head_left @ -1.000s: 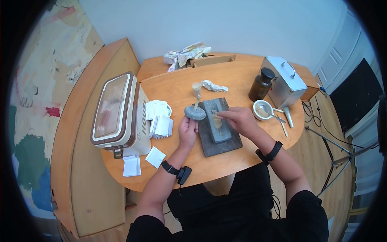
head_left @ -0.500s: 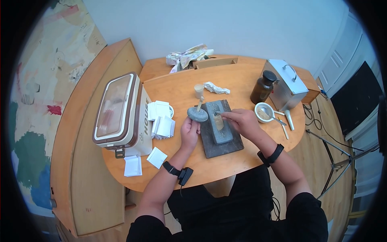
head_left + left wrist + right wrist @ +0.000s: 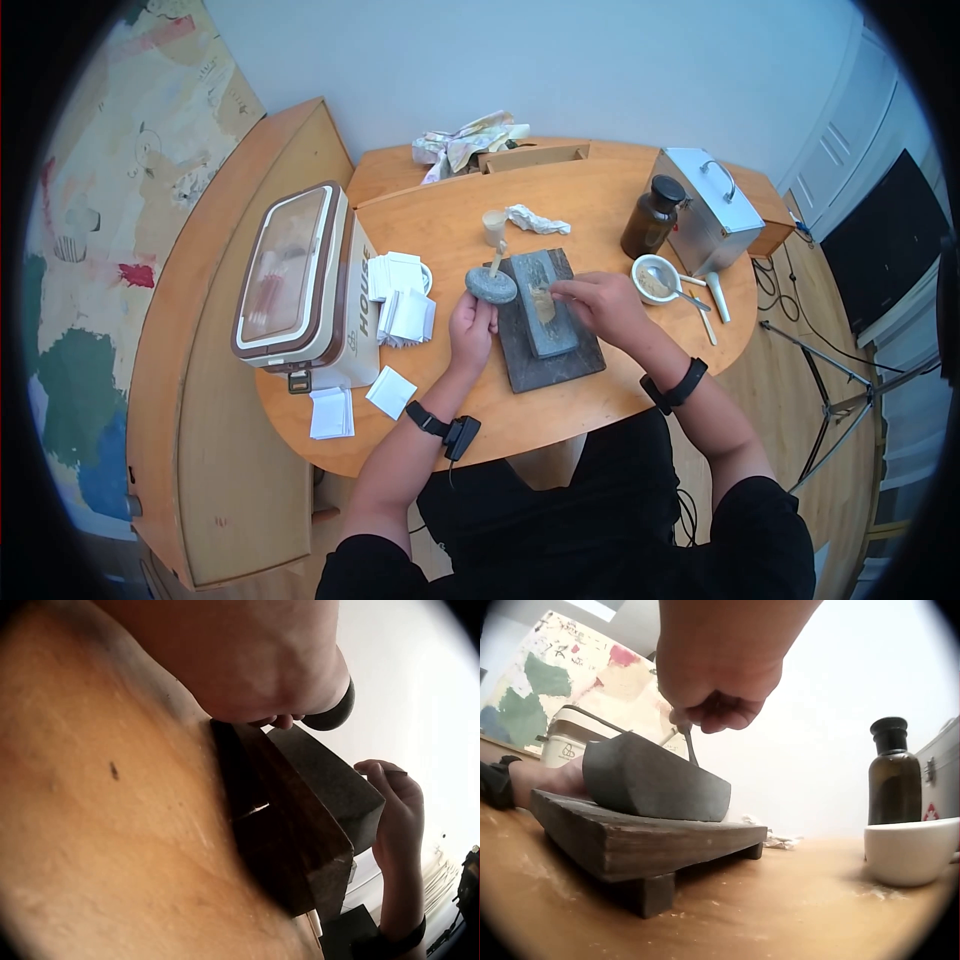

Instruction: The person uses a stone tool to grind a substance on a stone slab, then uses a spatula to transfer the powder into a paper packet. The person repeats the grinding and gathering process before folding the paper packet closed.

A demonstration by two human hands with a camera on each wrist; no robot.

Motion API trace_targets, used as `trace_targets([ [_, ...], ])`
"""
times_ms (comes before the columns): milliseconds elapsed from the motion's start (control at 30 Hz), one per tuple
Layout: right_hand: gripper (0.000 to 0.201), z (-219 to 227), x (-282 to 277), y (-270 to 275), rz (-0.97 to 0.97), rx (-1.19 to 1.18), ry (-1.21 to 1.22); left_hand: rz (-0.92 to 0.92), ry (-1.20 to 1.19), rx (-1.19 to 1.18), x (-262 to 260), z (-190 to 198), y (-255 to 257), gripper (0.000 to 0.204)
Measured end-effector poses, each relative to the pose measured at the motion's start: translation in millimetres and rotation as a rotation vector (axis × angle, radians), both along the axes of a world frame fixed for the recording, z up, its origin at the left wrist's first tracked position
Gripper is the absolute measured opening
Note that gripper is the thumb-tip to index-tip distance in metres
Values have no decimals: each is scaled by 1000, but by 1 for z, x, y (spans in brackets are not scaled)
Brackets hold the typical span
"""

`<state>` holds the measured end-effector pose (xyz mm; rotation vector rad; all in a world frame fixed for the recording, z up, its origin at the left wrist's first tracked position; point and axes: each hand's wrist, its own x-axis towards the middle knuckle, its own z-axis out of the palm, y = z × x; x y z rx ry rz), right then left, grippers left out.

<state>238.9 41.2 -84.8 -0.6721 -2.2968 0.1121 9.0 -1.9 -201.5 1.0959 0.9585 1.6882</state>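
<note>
My left hand (image 3: pixel 470 325) grips the wooden handle of a round grey stone grinding wheel (image 3: pixel 490 285), its disc raised beside the trough; the handle's top (image 3: pixel 497 258) sticks up through it. The long grey stone trough (image 3: pixel 553 343) has tan powder (image 3: pixel 543 308) along its hollow. It sits on a dark low wooden stand (image 3: pixel 660 844) with short feet. Over the trough, my right hand (image 3: pixel 600 303) pinches a thin, dark, narrow tool (image 3: pixel 691 750) between thumb and fingers. The tool points down into the hollow, where the trough wall hides its tip in the right wrist view.
At right stand a white bowl (image 3: pixel 648 290) of powder with a spoon, a brown bottle (image 3: pixel 648 225) and a metal case (image 3: pixel 715 225). A small cup (image 3: pixel 493 225) and crumpled tissue (image 3: pixel 538 220) lie behind. White paper packets (image 3: pixel 405 315) and a cream box (image 3: pixel 350 300) are left.
The head view has shifted slightly since the first frame. My right hand makes small movements with the tool over the powder. My left hand keeps holding the wheel beside the trough.
</note>
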Motion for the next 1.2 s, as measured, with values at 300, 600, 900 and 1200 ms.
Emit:
trace_targets([
  [300,15,-5,-5,2,24,75,-14,5,-10,5,1,1,0,19],
  [600,13,-2,-9,2,15,65,-33,-2,10,4,-1,0,0,16],
  [900,16,-3,-10,-3,-6,-2,0,5,-19,-13,2,3,-2,17],
  [1200,11,7,0,-11,35,-76,103,5,-36,2,1,1,0,18],
])
